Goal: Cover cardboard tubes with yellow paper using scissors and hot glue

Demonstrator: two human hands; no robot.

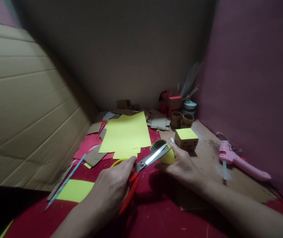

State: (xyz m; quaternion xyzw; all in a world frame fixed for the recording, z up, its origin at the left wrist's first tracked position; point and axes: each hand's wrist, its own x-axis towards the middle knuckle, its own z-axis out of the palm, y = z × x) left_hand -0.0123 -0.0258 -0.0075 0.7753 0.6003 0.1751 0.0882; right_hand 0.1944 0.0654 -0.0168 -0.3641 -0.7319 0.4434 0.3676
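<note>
My left hand (115, 180) is closed round the handles of a pair of scissors (151, 158) with red and yellow grips. Their metal blades point right and stand slightly apart, near the edge of a small round corrugated cardboard cup (158, 144). Yellow paper (167, 158) wraps the cup's side. My right hand (181, 165) grips this cup, thumb near the blade tips. Whether the blades touch the paper, I cannot tell. Just beyond my right hand sits a cardboard block (186, 142) with a yellow top.
Yellow sheets (126, 132) lie over cardboard scraps on the red tabletop (156, 215). On the left are a pencil (65, 181) and a tall cardboard panel (27, 109). A pink glue gun (243, 163) rests at right. Two cardboard cups (187, 121) stand behind, beside a lidded jar (189, 106).
</note>
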